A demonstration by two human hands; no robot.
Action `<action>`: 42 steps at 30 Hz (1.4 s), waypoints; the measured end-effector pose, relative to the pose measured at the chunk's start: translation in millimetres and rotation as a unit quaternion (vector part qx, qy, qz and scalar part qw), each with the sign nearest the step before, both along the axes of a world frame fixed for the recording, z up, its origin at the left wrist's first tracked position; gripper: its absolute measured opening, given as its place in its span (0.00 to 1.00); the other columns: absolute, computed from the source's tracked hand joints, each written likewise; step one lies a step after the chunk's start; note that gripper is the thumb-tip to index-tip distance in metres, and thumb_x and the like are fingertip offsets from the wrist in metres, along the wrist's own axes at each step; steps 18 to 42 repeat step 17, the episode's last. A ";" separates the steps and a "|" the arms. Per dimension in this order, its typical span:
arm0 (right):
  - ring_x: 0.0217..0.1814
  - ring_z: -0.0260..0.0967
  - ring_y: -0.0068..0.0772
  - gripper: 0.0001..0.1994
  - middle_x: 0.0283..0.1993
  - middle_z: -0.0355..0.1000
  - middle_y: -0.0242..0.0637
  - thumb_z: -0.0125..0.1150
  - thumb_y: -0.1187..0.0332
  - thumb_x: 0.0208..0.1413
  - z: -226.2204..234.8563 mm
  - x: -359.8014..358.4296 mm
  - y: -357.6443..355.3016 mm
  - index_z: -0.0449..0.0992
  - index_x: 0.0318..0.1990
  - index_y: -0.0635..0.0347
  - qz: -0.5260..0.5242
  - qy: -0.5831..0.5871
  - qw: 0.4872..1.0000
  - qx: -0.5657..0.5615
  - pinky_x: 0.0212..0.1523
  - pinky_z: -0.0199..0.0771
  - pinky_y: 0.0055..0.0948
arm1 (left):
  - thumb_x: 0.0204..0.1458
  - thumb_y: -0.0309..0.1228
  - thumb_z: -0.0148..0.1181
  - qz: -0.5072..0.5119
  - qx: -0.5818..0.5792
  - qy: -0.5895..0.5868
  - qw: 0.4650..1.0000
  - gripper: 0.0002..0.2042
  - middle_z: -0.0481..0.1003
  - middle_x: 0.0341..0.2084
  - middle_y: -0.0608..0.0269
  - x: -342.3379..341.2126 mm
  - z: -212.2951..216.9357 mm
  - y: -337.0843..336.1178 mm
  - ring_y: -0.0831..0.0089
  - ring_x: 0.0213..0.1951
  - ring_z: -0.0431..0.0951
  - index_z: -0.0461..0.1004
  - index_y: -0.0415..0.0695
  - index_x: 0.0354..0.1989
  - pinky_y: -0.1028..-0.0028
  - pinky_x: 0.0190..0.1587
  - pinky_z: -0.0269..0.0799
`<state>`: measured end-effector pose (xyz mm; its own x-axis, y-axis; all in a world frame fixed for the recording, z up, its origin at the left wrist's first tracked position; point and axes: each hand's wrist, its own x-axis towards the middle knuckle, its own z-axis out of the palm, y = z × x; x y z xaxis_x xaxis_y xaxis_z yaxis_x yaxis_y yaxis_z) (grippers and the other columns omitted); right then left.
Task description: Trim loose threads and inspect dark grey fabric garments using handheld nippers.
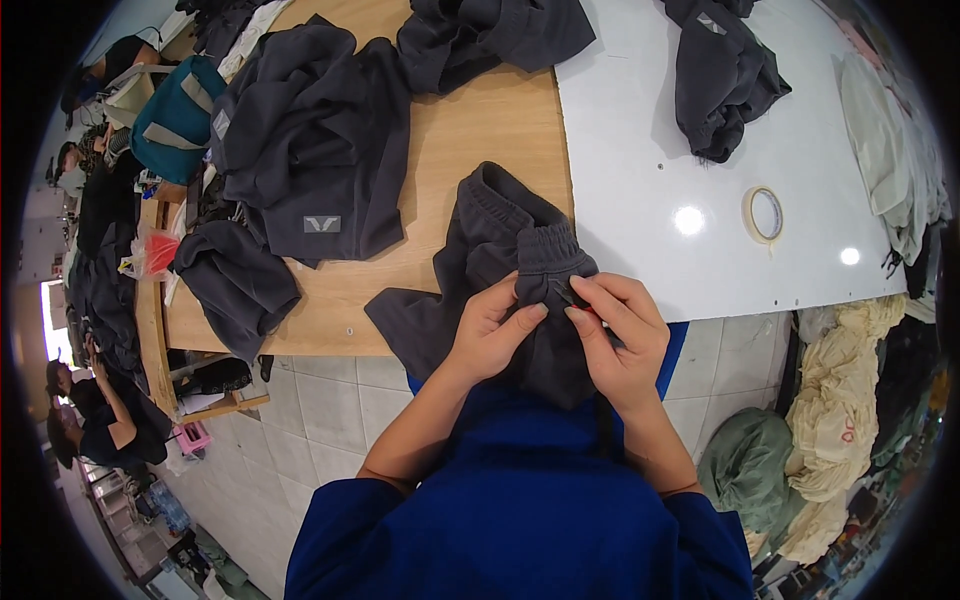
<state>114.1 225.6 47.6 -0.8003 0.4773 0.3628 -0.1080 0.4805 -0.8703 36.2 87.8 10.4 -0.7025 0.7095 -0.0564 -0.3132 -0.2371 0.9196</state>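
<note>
Both closed on the dark grey garment [500, 270] at the table edge: left hand [492, 330] bunching fabric taut, right hand [617, 325] pinching the elastic waistband [553, 257] beside something red. Just beyond, more grey garments [310, 150]; further right, tape roll [763, 214].

bright overhead light glares on the white table [700, 150]; sharp centre, fisheye-bent dark rim.

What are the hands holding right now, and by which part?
Both the left hand and right hand pinch a dark grey garment at its gathered elastic band.
</note>
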 end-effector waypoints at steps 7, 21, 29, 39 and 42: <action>0.32 0.68 0.29 0.14 0.34 0.71 0.37 0.65 0.80 0.39 -4.1 -0.5 -2.4 0.78 0.38 0.63 -0.002 0.000 0.999 -0.037 0.32 0.68 0.21 | 0.53 0.23 0.53 -0.003 -0.029 0.029 0.999 0.10 0.71 0.44 0.59 -3.0 0.2 -1.6 0.72 0.48 0.69 0.73 0.36 0.43 0.74 0.52 0.61; 0.36 0.69 0.30 0.15 0.42 0.70 0.36 0.62 0.76 0.47 -13.3 3.2 2.4 0.75 0.45 0.61 -0.018 -0.013 0.984 -0.176 0.36 0.67 0.16 | 0.51 0.25 0.56 0.016 -0.077 0.158 0.984 0.10 0.73 0.42 0.59 -1.2 3.7 3.1 0.65 0.46 0.70 0.74 0.38 0.42 0.72 0.51 0.62; 0.36 0.69 0.30 0.15 0.42 0.70 0.36 0.62 0.76 0.47 -13.3 3.2 2.4 0.75 0.45 0.61 -0.018 -0.013 0.984 -0.176 0.36 0.67 0.16 | 0.51 0.25 0.56 0.016 -0.077 0.158 0.984 0.10 0.73 0.42 0.59 -1.2 3.7 3.1 0.65 0.46 0.70 0.74 0.38 0.42 0.72 0.51 0.62; 0.36 0.69 0.30 0.15 0.42 0.70 0.36 0.62 0.76 0.47 -13.3 3.2 2.4 0.75 0.45 0.61 -0.018 -0.013 0.984 -0.176 0.36 0.67 0.16 | 0.51 0.25 0.56 0.016 -0.077 0.158 0.984 0.10 0.73 0.42 0.59 -1.2 3.7 3.1 0.65 0.46 0.70 0.74 0.38 0.42 0.72 0.51 0.62; 0.36 0.69 0.30 0.15 0.42 0.70 0.36 0.62 0.76 0.47 -13.3 3.2 2.4 0.75 0.45 0.61 -0.018 -0.013 0.984 -0.176 0.36 0.67 0.16 | 0.51 0.25 0.56 0.016 -0.077 0.158 0.984 0.10 0.73 0.42 0.59 -1.2 3.7 3.1 0.65 0.46 0.70 0.74 0.38 0.42 0.72 0.51 0.62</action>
